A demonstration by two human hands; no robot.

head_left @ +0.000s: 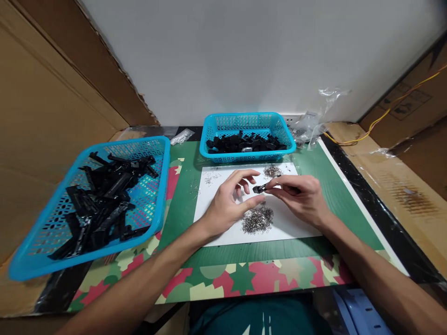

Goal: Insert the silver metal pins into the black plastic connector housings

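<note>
Part (259,189) sitting betw. both hands: R pinching, L spread w/ nothing visible in it.
R hand (303,193) is doing the holding, its grip clenching the small black part betw. thumb & fingertips, apparently raised over the white sheet (206,202); the part's long axis is running approx. sideways, dipping slightly L, its free end pointing into the gap betw. L thumb & forefinger. L hand (230,200) is hovering v. close on that side, its grip relaxed, fingers curling, so R is nearer, i.e. touching, & L is just beside. Near metal pile (257,220) is lying below the part, far metal pile (272,171) behind it; rear basket (247,157) & L basket (166,186) are holding more blk pieces.
</note>
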